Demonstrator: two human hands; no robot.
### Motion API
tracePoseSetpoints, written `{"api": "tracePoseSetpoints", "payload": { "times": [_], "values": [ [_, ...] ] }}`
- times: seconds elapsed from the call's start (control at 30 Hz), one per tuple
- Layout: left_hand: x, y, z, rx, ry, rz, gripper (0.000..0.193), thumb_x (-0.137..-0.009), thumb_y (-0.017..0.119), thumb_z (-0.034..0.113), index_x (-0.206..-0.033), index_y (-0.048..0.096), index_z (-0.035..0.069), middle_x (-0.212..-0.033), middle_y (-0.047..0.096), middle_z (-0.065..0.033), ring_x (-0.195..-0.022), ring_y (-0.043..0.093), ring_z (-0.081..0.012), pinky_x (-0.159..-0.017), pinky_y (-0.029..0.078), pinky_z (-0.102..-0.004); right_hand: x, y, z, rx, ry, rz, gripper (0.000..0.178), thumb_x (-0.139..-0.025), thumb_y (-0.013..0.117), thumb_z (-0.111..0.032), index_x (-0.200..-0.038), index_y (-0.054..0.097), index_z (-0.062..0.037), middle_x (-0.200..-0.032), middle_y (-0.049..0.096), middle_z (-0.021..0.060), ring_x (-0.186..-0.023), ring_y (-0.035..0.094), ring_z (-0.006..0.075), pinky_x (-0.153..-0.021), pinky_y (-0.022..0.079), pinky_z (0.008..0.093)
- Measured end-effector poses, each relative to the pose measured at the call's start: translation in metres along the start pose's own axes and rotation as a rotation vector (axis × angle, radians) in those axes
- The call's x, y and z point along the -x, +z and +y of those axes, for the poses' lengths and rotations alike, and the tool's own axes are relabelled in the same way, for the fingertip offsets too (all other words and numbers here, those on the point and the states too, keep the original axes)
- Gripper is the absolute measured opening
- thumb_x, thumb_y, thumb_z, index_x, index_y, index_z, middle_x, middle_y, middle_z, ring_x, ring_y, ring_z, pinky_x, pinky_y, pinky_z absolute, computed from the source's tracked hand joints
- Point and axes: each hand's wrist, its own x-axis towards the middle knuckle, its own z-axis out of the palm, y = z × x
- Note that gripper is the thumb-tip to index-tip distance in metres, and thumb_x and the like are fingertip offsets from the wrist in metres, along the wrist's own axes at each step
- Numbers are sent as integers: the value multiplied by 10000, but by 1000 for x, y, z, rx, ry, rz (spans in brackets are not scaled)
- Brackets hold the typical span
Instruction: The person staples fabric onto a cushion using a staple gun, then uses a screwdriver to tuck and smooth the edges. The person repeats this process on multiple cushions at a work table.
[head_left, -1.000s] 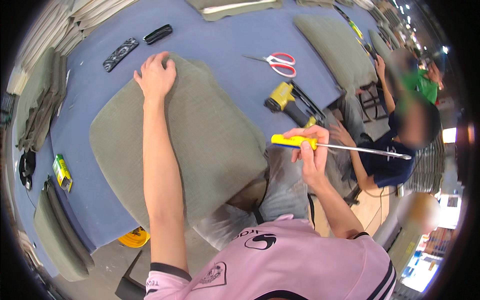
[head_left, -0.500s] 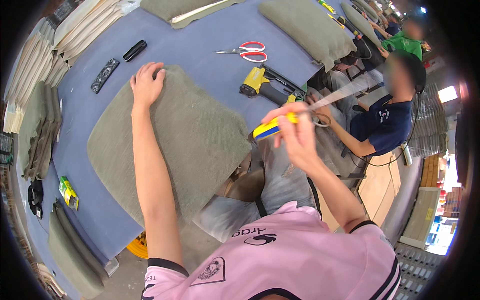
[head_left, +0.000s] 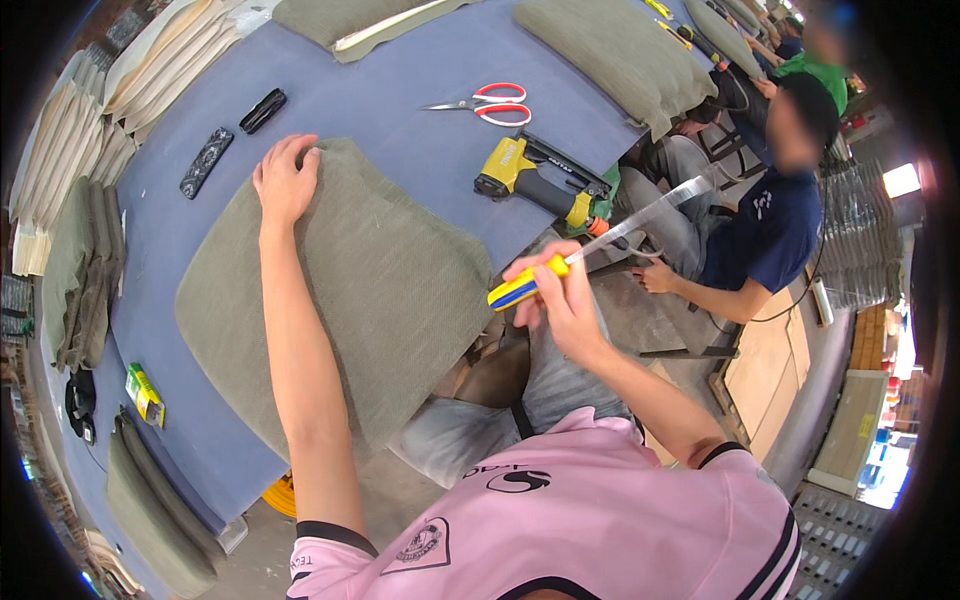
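A grey-green fabric-covered cushion [head_left: 400, 270] lies at the table's near edge, partly over my lap. My left hand [head_left: 287, 180] is at its far edge, with the fingers bent over the rim and the thumb on the fabric. To the right of the cushion, my right hand [head_left: 560, 305] is closed round the yellow and blue handle of a long flat-bladed tool [head_left: 640, 220]. The metal blade points away to the upper right, toward a co-worker, and its tip is blurred. The tool is held above the cushion's right corner, apart from the fabric.
A yellow and black staple gun [head_left: 530, 180] and red-handled scissors [head_left: 495, 104] lie beyond the cushion. Two dark cases [head_left: 207, 162] lie at the left, near a green-yellow box [head_left: 145, 395]. More cushions [head_left: 610, 60] line the table. A seated co-worker [head_left: 765, 235] is at the right.
My right hand has moved left and slightly down with the tool, closer to the cushion. My left hand keeps its place on the cushion. The co-worker's arm has shifted.
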Motion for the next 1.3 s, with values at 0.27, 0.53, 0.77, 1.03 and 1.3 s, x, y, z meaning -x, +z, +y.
{"api": "tracePoseSetpoints", "payload": {
  "times": [0.27, 0.53, 0.77, 1.03, 1.3],
  "values": [
    [-1, 2, -4, 28, 32, -3, 379, -1096, 662, 388, -1406, 803, 221, -1607, 694, -58, -1585, 542, -303, -1359, 276, -612, 49, -28, 41, 250, -480, -103, 194, -1216, 525, -73, -1378, 426, -113, -1475, 669, 310, -977, 781, 250, -800, 636, 322],
    [-1, -3, -8, 7, 73, 23, 357, -1105, 655, 365, -1388, 807, 208, -1616, 690, -78, -1587, 549, -313, -1359, 298, -570, 52, -17, 45, 162, -449, -71, 198, -1209, 532, -20, -1367, 449, -106, -1560, 616, 279, -1118, 793, 284, -899, 625, 362],
    [2, -11, -12, 46, 97, 17, 343, -1097, 676, 317, -1380, 804, 174, -1566, 720, -99, -1544, 584, -323, -1319, 369, -525, 47, -23, 42, -299, -55, 236, 189, -1267, 478, -294, -1302, 439, -112, -1457, 699, 254, -932, 822, 334, -813, 642, 390],
    [3, -12, 2, -22, 51, -94, 354, -1139, 632, 284, -1437, 765, 147, -1633, 660, -121, -1582, 538, -339, -1344, 338, -504, 60, -9, 44, -132, -151, 160, 139, -1266, 477, -255, -1299, 410, -138, -1488, 661, 287, -973, 804, 281, -811, 613, 358],
    [7, -2, -4, -54, 56, -87, 372, -1138, 625, 288, -1469, 747, 171, -1694, 617, -106, -1640, 478, -335, -1370, 267, -570, 47, -9, 37, 15, -349, 4, 131, -1248, 511, -205, -1331, 487, -106, -1365, 756, 163, -910, 761, 169, -807, 579, 315]
  ]
}}
